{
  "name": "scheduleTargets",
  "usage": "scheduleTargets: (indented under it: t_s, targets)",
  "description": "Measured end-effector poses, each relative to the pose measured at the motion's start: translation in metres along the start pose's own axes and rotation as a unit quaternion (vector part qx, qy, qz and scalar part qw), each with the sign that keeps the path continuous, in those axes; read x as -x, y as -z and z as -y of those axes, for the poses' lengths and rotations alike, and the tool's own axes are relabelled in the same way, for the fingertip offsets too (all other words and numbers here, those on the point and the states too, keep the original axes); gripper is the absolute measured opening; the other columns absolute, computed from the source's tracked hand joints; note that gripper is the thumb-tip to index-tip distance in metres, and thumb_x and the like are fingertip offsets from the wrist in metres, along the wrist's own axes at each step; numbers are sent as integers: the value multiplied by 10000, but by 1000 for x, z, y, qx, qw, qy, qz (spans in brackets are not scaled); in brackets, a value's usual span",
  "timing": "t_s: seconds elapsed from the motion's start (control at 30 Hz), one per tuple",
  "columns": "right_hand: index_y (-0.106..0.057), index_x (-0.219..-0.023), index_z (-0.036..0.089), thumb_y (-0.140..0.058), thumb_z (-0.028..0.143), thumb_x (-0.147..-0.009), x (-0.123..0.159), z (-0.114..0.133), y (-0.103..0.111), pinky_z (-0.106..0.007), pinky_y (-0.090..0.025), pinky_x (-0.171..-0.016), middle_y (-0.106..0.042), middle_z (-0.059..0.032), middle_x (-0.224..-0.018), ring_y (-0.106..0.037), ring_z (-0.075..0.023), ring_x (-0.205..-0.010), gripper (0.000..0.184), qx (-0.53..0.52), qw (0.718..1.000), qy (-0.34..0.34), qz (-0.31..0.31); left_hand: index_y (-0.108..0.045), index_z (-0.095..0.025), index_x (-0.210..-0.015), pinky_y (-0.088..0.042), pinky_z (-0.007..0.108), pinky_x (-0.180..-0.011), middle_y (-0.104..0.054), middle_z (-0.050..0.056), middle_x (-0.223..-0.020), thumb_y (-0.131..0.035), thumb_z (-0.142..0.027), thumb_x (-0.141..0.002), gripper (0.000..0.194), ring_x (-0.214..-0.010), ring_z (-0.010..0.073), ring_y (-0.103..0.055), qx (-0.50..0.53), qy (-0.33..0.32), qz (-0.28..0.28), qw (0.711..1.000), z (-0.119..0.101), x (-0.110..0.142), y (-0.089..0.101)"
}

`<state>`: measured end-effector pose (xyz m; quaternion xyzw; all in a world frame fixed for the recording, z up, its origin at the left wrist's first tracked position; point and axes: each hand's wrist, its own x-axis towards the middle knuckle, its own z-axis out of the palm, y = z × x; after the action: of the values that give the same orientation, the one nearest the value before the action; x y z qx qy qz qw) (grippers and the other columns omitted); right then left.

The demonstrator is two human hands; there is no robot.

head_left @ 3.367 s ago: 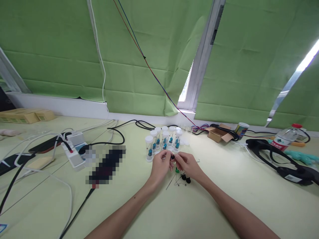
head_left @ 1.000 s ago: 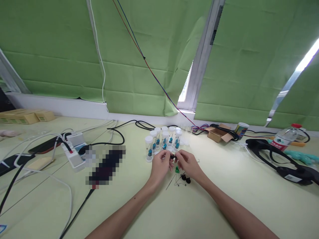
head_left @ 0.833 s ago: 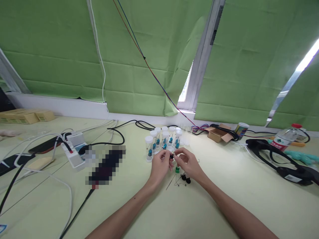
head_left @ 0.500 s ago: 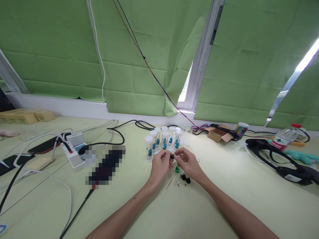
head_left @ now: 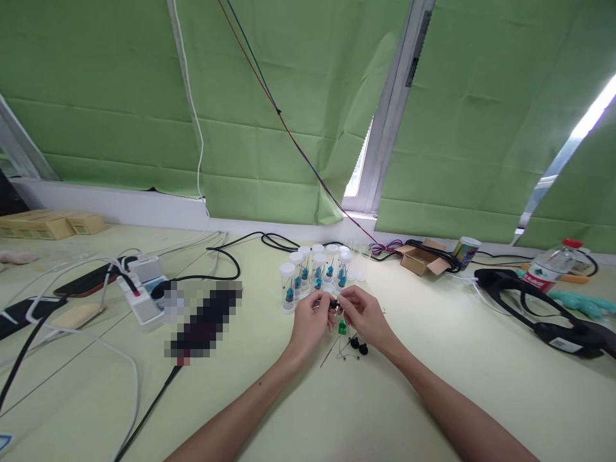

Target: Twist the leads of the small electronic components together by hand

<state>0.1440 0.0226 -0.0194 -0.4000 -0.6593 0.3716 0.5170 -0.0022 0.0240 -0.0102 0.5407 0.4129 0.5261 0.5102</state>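
My left hand point(head_left: 309, 322) pinches a small black part point(head_left: 333, 304) between thumb and fingertips. Close against it, my right hand point(head_left: 364, 316) is closed in a pinch at the same part; whether it also grips something finer is too small to tell. Below the fingers lies a small green piece point(head_left: 342, 328). Two black rounded parts point(head_left: 359, 346) rest beside my right wrist. A thin straight rod point(head_left: 329, 353) and bent thin wires with tiny ends lie near them. Just beyond my hands, several clear capped tubes point(head_left: 287, 289) stand upright with blue pieces inside.
At left are a white power strip point(head_left: 142, 301), tangled cables and a pixelated dark object point(head_left: 206, 321). An open cardboard box point(head_left: 422, 258) and a can point(head_left: 466, 251) stand at the back. To the right lie a black headset-like strap point(head_left: 543, 314) and a bottle point(head_left: 548, 266).
The black part between my fingertips has shifted slightly to the right and shows a little more. My hands otherwise keep nearly the same place.
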Motion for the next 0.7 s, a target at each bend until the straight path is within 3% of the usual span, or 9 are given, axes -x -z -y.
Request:
scheduleTargets:
  t_s: [0.37, 0.7]
  targets:
    - [-562, -832, 193, -526, 460, -917, 0, 4, 2, -229, -398, -455, -581, 9, -600, -486, -107, -471, 282, 22, 1000, -1, -5, -589, -167, -754, -442, 230, -438, -556, -9, -565, -539, -402, -828, 252, -462, 119, -536, -6, 5, 1, 1000, -1, 1, 0]
    - [-584, -967, 193, -606, 425, -860, 1, 0, 2, -256, -497, -553, -632, -35, -801, -589, -144, -630, 256, 53, 998, 17, 12, -585, -167, -751, -433, 227, -441, -540, -13, -570, -548, -399, -823, 245, -482, 121, -536, 5, -1, -17, 1000, -3, 2, 0]
